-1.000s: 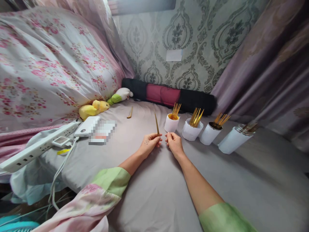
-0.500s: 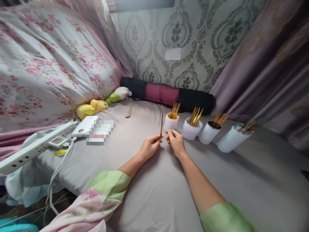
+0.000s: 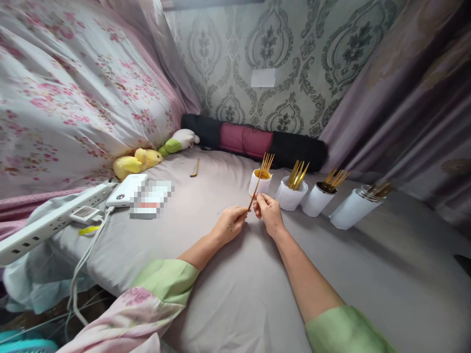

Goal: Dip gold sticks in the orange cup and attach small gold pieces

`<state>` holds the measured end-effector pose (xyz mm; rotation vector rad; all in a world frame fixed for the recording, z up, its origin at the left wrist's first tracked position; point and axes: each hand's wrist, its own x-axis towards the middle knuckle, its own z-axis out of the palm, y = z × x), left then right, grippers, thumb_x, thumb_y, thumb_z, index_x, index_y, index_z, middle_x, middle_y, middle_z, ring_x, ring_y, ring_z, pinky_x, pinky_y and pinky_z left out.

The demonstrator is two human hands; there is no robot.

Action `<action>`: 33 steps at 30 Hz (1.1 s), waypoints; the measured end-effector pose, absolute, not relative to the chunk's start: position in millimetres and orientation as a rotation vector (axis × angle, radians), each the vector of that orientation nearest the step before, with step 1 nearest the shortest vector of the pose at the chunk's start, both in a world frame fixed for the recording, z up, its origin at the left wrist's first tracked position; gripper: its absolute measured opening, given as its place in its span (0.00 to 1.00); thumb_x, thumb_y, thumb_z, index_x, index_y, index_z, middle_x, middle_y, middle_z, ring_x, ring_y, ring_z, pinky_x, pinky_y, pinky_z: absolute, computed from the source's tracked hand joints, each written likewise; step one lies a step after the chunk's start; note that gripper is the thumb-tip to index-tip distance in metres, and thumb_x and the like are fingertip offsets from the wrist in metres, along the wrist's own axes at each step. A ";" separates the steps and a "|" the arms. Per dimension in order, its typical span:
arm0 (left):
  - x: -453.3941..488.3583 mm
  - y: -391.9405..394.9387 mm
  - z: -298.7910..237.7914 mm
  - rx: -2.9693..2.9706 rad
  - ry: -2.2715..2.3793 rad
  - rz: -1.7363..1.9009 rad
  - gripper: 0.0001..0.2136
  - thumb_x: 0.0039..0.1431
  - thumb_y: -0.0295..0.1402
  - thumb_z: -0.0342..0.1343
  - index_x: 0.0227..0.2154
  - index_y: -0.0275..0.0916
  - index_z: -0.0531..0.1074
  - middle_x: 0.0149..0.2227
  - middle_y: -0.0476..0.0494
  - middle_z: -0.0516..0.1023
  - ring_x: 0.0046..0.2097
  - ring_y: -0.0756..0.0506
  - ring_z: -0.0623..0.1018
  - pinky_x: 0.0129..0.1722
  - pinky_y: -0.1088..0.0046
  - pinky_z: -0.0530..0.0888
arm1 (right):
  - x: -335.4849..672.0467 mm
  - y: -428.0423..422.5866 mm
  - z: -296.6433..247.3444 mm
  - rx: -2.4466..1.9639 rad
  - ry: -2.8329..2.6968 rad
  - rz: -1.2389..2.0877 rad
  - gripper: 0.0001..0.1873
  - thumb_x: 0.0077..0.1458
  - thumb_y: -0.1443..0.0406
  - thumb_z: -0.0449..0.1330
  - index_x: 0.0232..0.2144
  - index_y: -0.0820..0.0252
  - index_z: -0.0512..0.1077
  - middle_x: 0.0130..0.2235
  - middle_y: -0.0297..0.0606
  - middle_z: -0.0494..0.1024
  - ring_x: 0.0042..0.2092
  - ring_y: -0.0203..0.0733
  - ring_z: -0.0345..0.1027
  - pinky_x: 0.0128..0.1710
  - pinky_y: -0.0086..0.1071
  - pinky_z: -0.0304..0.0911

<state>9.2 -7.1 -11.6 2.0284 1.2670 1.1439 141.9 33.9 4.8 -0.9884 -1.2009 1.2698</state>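
Observation:
My left hand (image 3: 231,223) is closed in a pinch on the lower end of a thin, tapered brown stick (image 3: 252,200), which stands tilted to the right. My right hand (image 3: 269,213) is closed too, with thumb and fingertips at the side of the same stick. Just behind the hands is a white-wrapped cup (image 3: 259,185) with a yellow inside, holding several thin golden sticks (image 3: 268,162). To its right stand a wider white container (image 3: 291,198) of broader golden sticks (image 3: 298,175) and a white-wrapped cup (image 3: 318,202) with a dark inside and more sticks.
A wrapped glass jar (image 3: 351,213) stands far right. A bent golden piece (image 3: 195,167) lies on the grey sheet (image 3: 191,215). Left are a power strip (image 3: 55,223), a white power bank (image 3: 127,190), cables and plush toys (image 3: 138,163). A black-and-maroon roll (image 3: 246,139) lies along the wall.
The brown stick has tipped from nearly upright toward the right, and its shaft now meets my right fingertips. The view has shifted slightly.

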 end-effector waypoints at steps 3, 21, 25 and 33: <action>9.1 -7.6 -12.1 2.073 1.258 1.119 0.12 0.57 0.26 0.44 0.36 0.36 0.74 0.31 0.44 0.73 0.32 0.50 0.71 0.33 0.77 0.65 | 142.3 33.0 6.0 -0.980 -1.191 1.283 0.19 0.48 0.51 0.57 0.28 0.63 0.69 0.18 0.27 0.62 0.16 0.26 0.51 0.13 0.23 0.44; 9.8 -10.2 -11.2 2.131 1.294 1.113 0.13 0.56 0.26 0.44 0.35 0.34 0.74 0.26 0.46 0.69 0.28 0.52 0.67 0.30 0.78 0.63 | 143.6 33.1 5.3 -1.004 -1.216 1.281 0.17 0.45 0.53 0.60 0.27 0.62 0.68 0.17 0.26 0.62 0.16 0.27 0.50 0.14 0.25 0.43; 10.2 -11.2 -9.0 2.116 1.298 1.109 0.12 0.56 0.26 0.45 0.34 0.35 0.75 0.26 0.46 0.70 0.28 0.51 0.68 0.31 0.78 0.64 | 143.8 34.2 3.2 -1.004 -1.238 1.260 0.17 0.44 0.53 0.61 0.26 0.62 0.68 0.16 0.26 0.62 0.16 0.27 0.49 0.14 0.25 0.43; 12.9 -10.5 -7.2 1.854 1.281 1.108 0.12 0.52 0.27 0.48 0.33 0.35 0.76 0.29 0.47 0.76 0.29 0.51 0.71 0.31 0.79 0.66 | 144.7 34.7 2.5 -1.011 -1.235 1.258 0.17 0.45 0.54 0.60 0.27 0.63 0.69 0.16 0.26 0.62 0.16 0.26 0.49 0.14 0.24 0.44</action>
